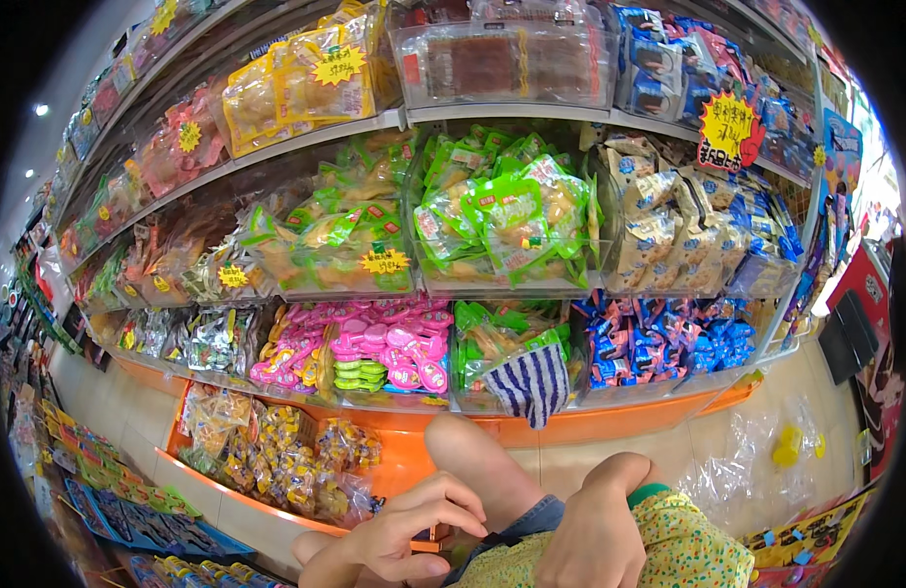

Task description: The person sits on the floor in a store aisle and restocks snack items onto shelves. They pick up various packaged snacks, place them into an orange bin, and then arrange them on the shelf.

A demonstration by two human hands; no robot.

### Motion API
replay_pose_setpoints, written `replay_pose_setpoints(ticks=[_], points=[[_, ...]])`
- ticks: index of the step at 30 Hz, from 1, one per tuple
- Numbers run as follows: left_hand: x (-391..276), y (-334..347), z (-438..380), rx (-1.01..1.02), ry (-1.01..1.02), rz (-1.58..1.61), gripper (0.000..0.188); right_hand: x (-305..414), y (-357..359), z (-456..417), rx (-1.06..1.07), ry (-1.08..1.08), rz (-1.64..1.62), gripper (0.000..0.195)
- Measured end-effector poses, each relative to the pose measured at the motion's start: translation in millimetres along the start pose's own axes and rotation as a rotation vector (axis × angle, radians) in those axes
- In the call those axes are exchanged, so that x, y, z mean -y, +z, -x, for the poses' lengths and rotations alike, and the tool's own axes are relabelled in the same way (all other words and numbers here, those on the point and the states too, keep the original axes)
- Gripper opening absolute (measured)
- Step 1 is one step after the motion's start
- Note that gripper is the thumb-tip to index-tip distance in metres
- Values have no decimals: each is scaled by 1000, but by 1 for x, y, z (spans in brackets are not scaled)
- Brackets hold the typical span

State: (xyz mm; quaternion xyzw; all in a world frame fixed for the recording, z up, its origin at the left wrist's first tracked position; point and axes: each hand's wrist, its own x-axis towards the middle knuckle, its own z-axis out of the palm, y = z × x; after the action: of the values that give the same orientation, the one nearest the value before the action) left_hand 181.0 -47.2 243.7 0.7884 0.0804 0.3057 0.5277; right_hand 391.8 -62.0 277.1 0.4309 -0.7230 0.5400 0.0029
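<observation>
My left hand is above my lap at the bottom of the view, its fingers curved and apart with nothing between them. Behind it, an orange pull-out drawer juts from under the shelf, holding small wrapped snacks. My right hand hangs bent at the wrist in front of my yellow patterned clothing. Only its back shows; its fingers are hidden. A blue-and-white striped cloth drapes over the front of a bottom bin with green snack packets.
Tiered bins carry green packets, beige packets, pink round-ended packs and blue wrapped sweets. Clear plastic bags lie on the tiled floor at right. Boxed goods stand at lower left, and a yellow display box at lower right.
</observation>
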Motion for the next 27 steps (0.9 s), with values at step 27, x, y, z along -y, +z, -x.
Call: replay_pose_setpoints(ticks=[27], points=[[118, -37, -10, -433, -184, 271, 25, 50, -89, 148, -1171, 1338, 2342, 36]])
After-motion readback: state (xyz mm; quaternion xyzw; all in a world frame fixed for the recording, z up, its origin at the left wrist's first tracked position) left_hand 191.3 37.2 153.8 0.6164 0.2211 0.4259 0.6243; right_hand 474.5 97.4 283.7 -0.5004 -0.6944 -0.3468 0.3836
